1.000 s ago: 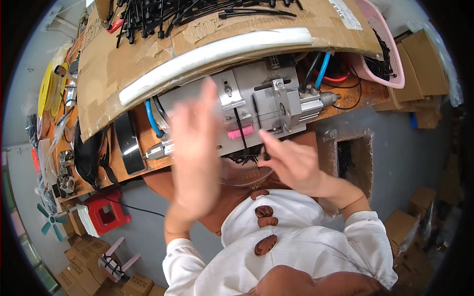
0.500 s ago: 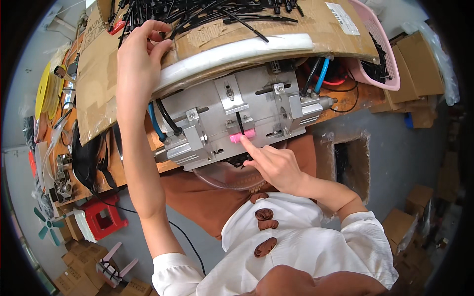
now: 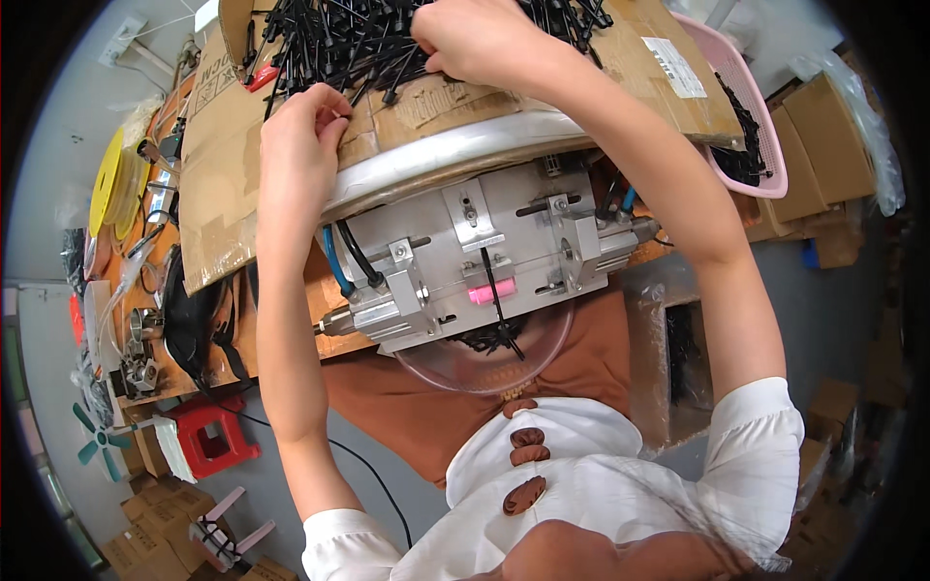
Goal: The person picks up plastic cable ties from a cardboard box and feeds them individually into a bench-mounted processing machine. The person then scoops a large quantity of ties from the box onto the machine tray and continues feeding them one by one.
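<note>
A pile of thin black plastic rods with thicker ends (image 3: 339,48) lies on the cardboard sheet (image 3: 228,208). My left hand (image 3: 302,136) is at the pile's near left edge, thumb and fingers pinched; what they hold is too small to make out. My right hand (image 3: 475,41) reaches over the cardboard into the pile with curled fingers, their tips partly hidden. Below, the metal fixture (image 3: 436,228) carries a pink cylinder (image 3: 492,291). One black rod (image 3: 499,315) runs from the fixture's middle block across the pink cylinder, its end over a clear bowl (image 3: 441,373).
A white padded strip (image 3: 436,153) lines the cardboard's front edge. At the right stands a pink basket (image 3: 775,155) of black parts. Blue and black hoses (image 3: 334,257) join the fixture. The bowl rests on my lap, and an open box (image 3: 644,387) stands beside it.
My right hand has left the pink cylinder and moved up to the pile. The rod in the fixture now extends past the cylinder toward me. My left hand stays near the pile, fingers closer together.
</note>
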A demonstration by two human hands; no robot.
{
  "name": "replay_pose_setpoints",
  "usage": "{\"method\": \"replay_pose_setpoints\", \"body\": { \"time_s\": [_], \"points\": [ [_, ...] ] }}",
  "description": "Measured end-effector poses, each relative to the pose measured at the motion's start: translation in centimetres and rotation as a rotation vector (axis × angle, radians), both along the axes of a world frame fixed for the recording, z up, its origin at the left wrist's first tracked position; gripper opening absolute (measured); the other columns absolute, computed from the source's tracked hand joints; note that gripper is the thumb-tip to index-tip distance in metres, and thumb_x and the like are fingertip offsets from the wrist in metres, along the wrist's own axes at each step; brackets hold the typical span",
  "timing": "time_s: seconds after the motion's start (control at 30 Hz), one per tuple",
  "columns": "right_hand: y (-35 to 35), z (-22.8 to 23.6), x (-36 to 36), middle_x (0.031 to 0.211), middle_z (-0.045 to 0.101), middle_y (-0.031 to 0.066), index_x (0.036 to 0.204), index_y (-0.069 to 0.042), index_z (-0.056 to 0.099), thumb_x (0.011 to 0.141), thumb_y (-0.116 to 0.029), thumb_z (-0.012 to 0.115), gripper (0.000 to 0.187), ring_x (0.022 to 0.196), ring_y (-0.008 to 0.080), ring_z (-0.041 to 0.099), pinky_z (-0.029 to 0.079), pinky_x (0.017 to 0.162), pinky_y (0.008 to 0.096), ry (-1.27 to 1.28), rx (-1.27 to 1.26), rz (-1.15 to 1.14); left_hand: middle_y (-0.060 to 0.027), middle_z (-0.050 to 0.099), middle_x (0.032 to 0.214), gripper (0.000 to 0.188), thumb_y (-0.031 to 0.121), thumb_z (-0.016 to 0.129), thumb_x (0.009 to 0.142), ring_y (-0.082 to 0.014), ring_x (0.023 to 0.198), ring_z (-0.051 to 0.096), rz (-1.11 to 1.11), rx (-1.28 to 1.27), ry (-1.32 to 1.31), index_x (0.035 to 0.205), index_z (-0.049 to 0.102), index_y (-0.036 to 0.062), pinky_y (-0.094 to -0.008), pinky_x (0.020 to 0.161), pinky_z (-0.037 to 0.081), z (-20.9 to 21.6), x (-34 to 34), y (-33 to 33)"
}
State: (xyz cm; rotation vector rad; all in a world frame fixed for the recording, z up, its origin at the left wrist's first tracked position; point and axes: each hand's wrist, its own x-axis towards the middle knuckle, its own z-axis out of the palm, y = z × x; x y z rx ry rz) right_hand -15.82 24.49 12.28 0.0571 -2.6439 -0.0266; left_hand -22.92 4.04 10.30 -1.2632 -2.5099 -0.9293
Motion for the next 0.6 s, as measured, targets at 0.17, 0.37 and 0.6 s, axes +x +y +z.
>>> {"method": "replay_pose_setpoints", "body": {
  "time_s": [0.17,0.37,0.6],
  "points": [
    [-0.4,2.7,0.0,0.077,0.066,0.0226,0.072,-0.001,0.067,0.073,-0.007,0.061,0.009,0.078,0.0359,0.067,0.052,0.069,0.044,-0.246,-0.002,0.042,-0.0069,0.06,0.08,0.016,0.001,0.064,0.082,-0.0132,0.066,0.054,0.079,-0.053,0.15,0.097,0.063,0.0047,-0.0281,0.064,0.047,0.5,-0.8,-1.0],
    [0.5,2.7,4.4,0.077,0.066,0.0209,0.075,-0.001,0.067,0.07,-0.006,0.058,0.011,0.075,0.0357,0.066,0.053,0.065,0.0406,-0.119,0.131,0.107,-0.0072,0.057,0.083,0.02,0.001,0.064,0.082,-0.014,0.066,0.053,-0.201,-0.021,0.014,0.102,0.06,0.0056,-0.0288,0.063,0.047,0.5,2.7,2.2],
    [2.7,0.9,9.0,0.077,0.064,0.0105,0.081,-0.005,0.062,0.08,-0.017,0.064,0.012,0.077,0.0307,0.064,0.05,0.065,0.0411,-0.141,0.158,-0.02,-0.0061,0.056,0.08,0.015,0.0,0.061,0.083,-0.0156,0.067,0.051,-0.251,0.004,-0.012,0.097,0.062,0.003,-0.0275,0.064,0.045,2.1,4.0,2.0]
  ]
}}
